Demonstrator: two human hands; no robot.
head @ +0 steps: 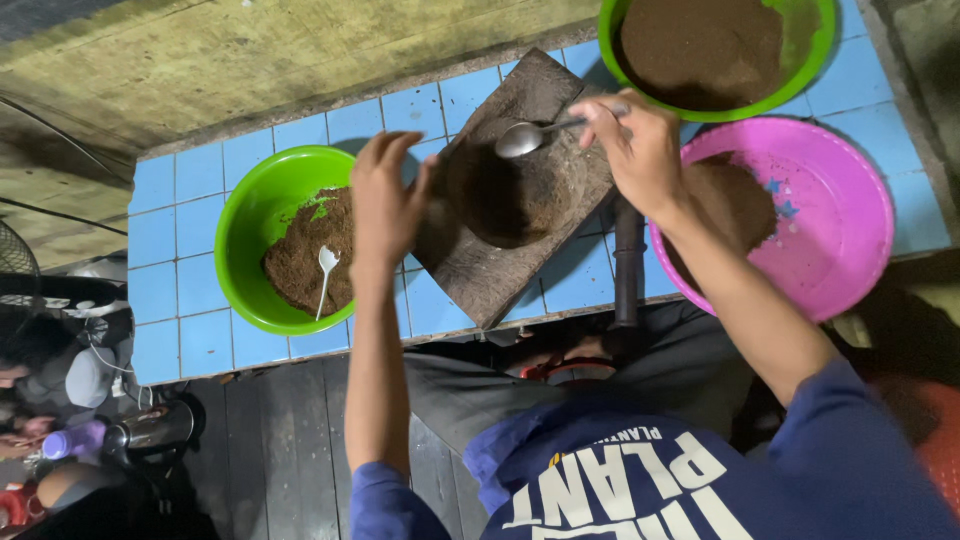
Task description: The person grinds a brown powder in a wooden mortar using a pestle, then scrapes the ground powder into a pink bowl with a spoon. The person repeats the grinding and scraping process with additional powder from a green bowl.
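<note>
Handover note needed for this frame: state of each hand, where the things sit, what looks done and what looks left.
Left hand: open, resting on the wooden mould block's edge.
Right hand: shut on a metal spoon over the block's hollow.
Things: left green bowl holds brown powder and a white spoon; pink bowl and top green bowl also hold powder.
Done: hollow looks filled.
Left: probably levelling the fill.

Blue tiled counter (190, 250); carries wooden mould block (500, 260); two green bowls (250, 225); pink bowl (850, 215)
</note>
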